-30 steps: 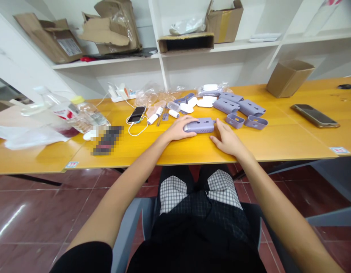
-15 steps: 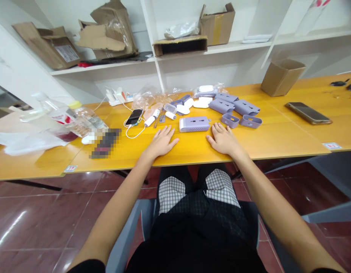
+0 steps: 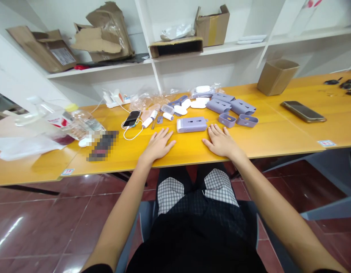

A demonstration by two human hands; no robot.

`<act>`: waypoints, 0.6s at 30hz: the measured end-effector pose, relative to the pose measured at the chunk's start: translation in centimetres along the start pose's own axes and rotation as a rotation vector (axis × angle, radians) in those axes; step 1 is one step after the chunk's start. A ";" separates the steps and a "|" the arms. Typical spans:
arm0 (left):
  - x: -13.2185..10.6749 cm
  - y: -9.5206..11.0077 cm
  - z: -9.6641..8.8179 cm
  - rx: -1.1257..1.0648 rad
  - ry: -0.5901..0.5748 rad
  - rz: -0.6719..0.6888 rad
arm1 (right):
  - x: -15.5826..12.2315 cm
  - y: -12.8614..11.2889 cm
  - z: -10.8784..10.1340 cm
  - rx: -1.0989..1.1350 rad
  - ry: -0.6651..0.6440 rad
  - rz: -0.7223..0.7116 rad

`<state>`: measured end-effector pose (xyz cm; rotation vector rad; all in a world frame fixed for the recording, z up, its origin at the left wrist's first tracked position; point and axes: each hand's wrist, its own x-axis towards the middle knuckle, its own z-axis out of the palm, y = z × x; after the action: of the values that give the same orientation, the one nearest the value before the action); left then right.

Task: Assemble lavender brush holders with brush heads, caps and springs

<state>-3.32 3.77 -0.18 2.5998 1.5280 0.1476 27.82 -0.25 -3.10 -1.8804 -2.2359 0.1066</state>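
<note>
Both palms rest on the yellow wooden table. My left hand lies flat with fingers spread, holding nothing. My right hand is likewise flat and empty, its fingertips just beside a purple plastic casing with a white end and two dark slots in its top. Behind the right hand stand two short purple rings, one nearer and one farther right. Further back are several purple sleeves and white plastic parts. A small white cylinder lies beyond the left hand.
A phone with a white cable lies left, near a power strip. Bottles and a blurred-out dark object are further left. Another phone and a cardboard box are right. Shelves with boxes rise behind.
The view has shifted slightly, so the table's things appear a little further left. Both hands stay flat in the same places on the table.
</note>
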 end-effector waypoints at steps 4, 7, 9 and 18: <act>0.0 -0.1 0.1 0.012 -0.007 0.000 | -0.1 0.0 -0.2 -0.006 -0.021 -0.003; 0.1 -0.2 0.2 0.008 0.000 0.005 | 0.0 0.1 0.0 0.000 -0.013 -0.010; 0.1 -0.3 0.3 0.004 0.005 0.006 | 0.0 0.2 0.1 0.008 0.003 -0.019; 0.0 -0.1 0.1 0.002 -0.007 0.002 | -0.1 0.1 -0.1 -0.010 -0.012 -0.009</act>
<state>-3.39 3.80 -0.26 2.6014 1.5237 0.1370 27.93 -0.31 -3.00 -1.8797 -2.2572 0.1058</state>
